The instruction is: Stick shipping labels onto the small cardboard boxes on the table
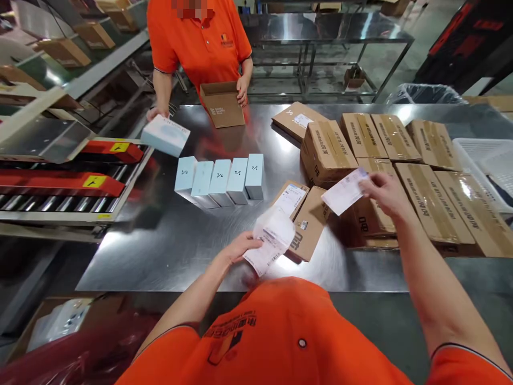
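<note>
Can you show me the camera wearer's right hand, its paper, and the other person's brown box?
Right hand (387, 194): head view, back of the hand.
Paper (342, 192): head view, middle of the sheet.
Brown box (224, 109): head view, printed panel.

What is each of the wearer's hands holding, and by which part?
The left hand holds printed papers by their left edge; the right hand holds a paper slip by its right end.

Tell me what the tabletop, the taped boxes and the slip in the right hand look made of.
Tabletop: probably stainless steel; gray and glossy, with bright, blurred reflections.
Taped boxes: likely cardboard; matte brown with squared edges, under shinier tape.
Slip in the right hand: apparently paper; pale, thin and flat, though any coating can't be told.
</note>
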The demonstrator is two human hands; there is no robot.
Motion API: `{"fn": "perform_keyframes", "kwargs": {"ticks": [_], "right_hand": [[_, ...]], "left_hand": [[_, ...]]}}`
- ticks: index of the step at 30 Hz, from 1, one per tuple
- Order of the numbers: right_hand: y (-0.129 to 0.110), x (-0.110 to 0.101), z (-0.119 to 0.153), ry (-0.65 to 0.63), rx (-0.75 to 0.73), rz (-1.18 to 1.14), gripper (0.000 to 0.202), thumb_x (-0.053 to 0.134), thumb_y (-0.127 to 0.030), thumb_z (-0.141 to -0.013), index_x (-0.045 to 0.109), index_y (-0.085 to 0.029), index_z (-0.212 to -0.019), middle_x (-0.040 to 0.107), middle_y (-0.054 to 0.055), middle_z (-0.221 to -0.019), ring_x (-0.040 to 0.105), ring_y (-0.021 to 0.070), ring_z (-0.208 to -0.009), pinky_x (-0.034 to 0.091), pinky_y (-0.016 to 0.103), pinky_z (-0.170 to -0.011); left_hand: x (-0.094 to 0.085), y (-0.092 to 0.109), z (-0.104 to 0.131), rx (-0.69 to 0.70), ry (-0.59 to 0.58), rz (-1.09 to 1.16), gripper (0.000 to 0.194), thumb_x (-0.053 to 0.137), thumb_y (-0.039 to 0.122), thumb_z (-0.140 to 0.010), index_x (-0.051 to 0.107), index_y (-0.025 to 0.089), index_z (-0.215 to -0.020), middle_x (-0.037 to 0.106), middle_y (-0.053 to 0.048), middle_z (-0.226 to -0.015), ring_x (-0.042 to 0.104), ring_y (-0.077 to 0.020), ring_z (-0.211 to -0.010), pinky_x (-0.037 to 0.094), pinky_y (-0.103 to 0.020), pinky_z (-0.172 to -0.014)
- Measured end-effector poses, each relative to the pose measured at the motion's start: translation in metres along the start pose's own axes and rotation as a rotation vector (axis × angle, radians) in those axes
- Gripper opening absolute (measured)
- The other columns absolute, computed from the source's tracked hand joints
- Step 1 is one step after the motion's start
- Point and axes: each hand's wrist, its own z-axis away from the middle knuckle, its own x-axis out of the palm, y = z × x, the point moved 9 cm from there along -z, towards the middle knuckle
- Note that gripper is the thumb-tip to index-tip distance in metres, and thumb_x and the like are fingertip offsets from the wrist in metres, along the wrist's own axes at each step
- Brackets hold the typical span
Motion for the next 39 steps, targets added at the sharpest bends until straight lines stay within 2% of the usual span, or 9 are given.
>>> {"fn": "perform_keyframes", "kwargs": {"ticks": [3, 6, 14, 18, 22, 26, 31, 35, 39], "right_hand": [[0.025, 0.054, -0.001, -0.191, 0.059, -0.011, 0.039, 0.081, -0.046, -0.064, 0.059, -0.017, -0.080, 0.064, 0.001, -0.076, 0.058, 0.0140, -0.067, 0.050, 0.028, -0.059], [0.041, 0.089, 0.000, -0.257, 0.087, -0.001, 0.041, 0.080, -0.047, -0.063, 0.056, -0.019, -0.080, 0.062, -0.001, -0.076, 0.057, 0.0147, -0.068, 0.051, 0.029, -0.060], [0.066, 0.115, -0.010, -0.349, 0.068, 0.194, 0.034, 0.074, -0.045, -0.073, 0.053, -0.020, -0.085, 0.062, -0.001, -0.077, 0.058, 0.0166, -0.068, 0.047, 0.029, -0.062], [0.071, 0.119, -0.012, -0.349, -0.050, 0.664, 0.031, 0.074, -0.038, -0.077, 0.060, -0.017, -0.096, 0.064, 0.008, -0.099, 0.060, 0.0233, -0.089, 0.047, 0.033, -0.074], [0.059, 0.112, 0.000, -0.185, -0.035, 0.982, 0.066, 0.073, -0.044, -0.082, 0.052, -0.014, -0.138, 0.060, 0.021, -0.121, 0.060, 0.0362, -0.105, 0.051, 0.045, -0.083], [0.029, 0.148, 0.028, -0.025, -0.268, 0.910, 0.051, 0.046, -0.035, -0.099, 0.051, -0.007, -0.141, 0.058, 0.026, -0.133, 0.051, 0.0385, -0.125, 0.041, 0.056, -0.105], [0.048, 0.187, 0.039, -0.007, -0.223, 0.918, 0.065, 0.041, -0.046, -0.101, 0.041, -0.002, -0.149, 0.034, 0.028, -0.157, 0.027, 0.0453, -0.146, 0.013, 0.074, -0.115], [0.054, 0.180, 0.033, -0.090, -0.200, 0.812, 0.064, 0.035, -0.047, -0.100, 0.045, -0.006, -0.148, 0.036, 0.023, -0.158, 0.025, 0.0411, -0.149, 0.016, 0.070, -0.118], [0.050, 0.126, 0.059, 0.169, -0.207, 0.490, 0.075, 0.029, -0.060, -0.096, 0.054, -0.005, -0.140, 0.042, 0.024, -0.154, 0.030, 0.0378, -0.149, 0.028, 0.059, -0.121]], "left_hand": [[-0.025, 0.012, 0.009, 0.060, 0.062, 0.107, 0.051, 0.096, 0.032, -0.044, 0.076, 0.010, -0.085, 0.078, -0.014, -0.087, 0.073, -0.0250, -0.073, 0.059, -0.035, -0.074], [-0.041, 0.016, 0.018, 0.094, 0.110, 0.136, 0.050, 0.095, 0.030, -0.047, 0.077, 0.010, -0.089, 0.078, -0.015, -0.091, 0.074, -0.0277, -0.077, 0.059, -0.038, -0.077], [-0.039, 0.005, 0.015, 0.034, 0.111, 0.127, 0.047, 0.095, 0.032, -0.048, 0.076, 0.009, -0.085, 0.077, -0.014, -0.084, 0.074, -0.0269, -0.073, 0.059, -0.036, -0.074], [-0.036, 0.003, 0.012, 0.011, 0.112, 0.134, 0.051, 0.097, 0.034, -0.044, 0.078, 0.010, -0.085, 0.077, -0.012, -0.082, 0.073, -0.0241, -0.069, 0.058, -0.032, -0.069], [-0.035, 0.002, 0.013, -0.009, 0.088, 0.137, 0.050, 0.097, 0.036, -0.046, 0.078, 0.011, -0.086, 0.077, -0.012, -0.082, 0.073, -0.0241, -0.070, 0.057, -0.031, -0.069], [-0.035, 0.002, 0.013, -0.016, 0.077, 0.133, 0.052, 0.097, 0.039, -0.047, 0.078, 0.011, -0.086, 0.077, -0.012, -0.081, 0.073, -0.0260, -0.071, 0.058, -0.033, -0.069], [-0.040, 0.009, -0.001, 0.044, 0.082, 0.161, 0.052, 0.096, 0.035, -0.050, 0.075, 0.009, -0.089, 0.077, -0.013, -0.085, 0.074, -0.0269, -0.074, 0.059, -0.034, -0.071], [-0.058, 0.020, -0.014, 0.178, 0.125, 0.288, 0.049, 0.093, 0.029, -0.058, 0.072, 0.008, -0.097, 0.077, -0.015, -0.091, 0.074, -0.0286, -0.079, 0.058, -0.038, -0.077], [-0.077, 0.018, -0.014, 0.281, 0.247, 0.444, 0.047, 0.093, 0.024, -0.057, 0.071, 0.009, -0.095, 0.077, -0.014, -0.088, 0.073, -0.0254, -0.073, 0.058, -0.035, -0.072]]}}
